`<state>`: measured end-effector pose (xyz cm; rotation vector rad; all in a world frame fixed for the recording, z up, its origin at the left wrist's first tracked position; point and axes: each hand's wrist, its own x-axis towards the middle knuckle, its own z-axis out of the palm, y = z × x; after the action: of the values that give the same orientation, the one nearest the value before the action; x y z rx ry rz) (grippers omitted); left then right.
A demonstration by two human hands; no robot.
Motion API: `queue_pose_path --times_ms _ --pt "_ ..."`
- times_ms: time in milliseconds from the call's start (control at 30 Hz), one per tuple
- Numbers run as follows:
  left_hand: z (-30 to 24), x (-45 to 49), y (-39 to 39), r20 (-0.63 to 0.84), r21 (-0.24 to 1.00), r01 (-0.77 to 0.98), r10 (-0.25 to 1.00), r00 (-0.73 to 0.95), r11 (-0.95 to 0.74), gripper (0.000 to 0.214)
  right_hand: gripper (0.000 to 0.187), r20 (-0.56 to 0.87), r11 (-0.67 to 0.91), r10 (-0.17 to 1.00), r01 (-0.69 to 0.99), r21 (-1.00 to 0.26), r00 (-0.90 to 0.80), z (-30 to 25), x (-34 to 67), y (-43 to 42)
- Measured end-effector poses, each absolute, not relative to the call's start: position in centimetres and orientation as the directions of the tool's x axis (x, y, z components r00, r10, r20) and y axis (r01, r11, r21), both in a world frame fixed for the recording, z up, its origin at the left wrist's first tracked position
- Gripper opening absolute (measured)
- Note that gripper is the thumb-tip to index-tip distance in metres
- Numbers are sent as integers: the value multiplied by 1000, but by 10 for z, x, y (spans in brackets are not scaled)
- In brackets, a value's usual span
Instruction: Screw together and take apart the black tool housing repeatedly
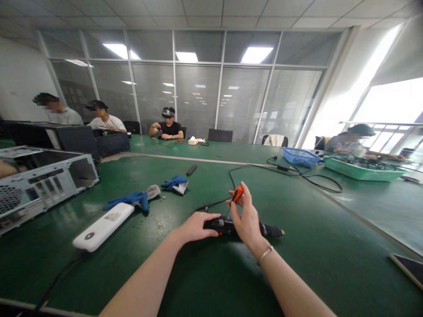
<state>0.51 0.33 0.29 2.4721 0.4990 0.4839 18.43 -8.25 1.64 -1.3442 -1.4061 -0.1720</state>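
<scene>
A black electric screwdriver [266, 230] with a dark cord lies on its side on the green table, its tip pointing right. My left hand [195, 226] grips its left end, with the thumb along the near side and the fingers across the top. Above its middle, my right hand [246, 215] pinches the handle of an orange and black screwdriver [236, 194]. The thin shaft runs down to the tool's body, where my fingers partly hide the contact point. A bracelet is on my right wrist.
A white power strip [104, 228] and blue-grey work gloves [130, 199] lie to the left, near an open metal computer case [49, 180]. Cables [325, 179] run toward a blue basket [300, 157] and a green basket [363, 169]. Several people sit around the table.
</scene>
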Motion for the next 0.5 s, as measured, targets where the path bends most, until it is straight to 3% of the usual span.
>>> queue_pose_path --times_ms 267,400,500 --pt "1 6 6 228 578 267 467 855 -771 62 58 823 288 494 840 -460 281 16 189 -83" --pt "-2 6 8 233 585 263 469 852 -767 61 61 874 459 362 754 -469 324 18 181 -87" --pt "-3 7 9 242 603 245 467 851 -760 62 63 890 624 334 635 -456 311 16 169 -90"
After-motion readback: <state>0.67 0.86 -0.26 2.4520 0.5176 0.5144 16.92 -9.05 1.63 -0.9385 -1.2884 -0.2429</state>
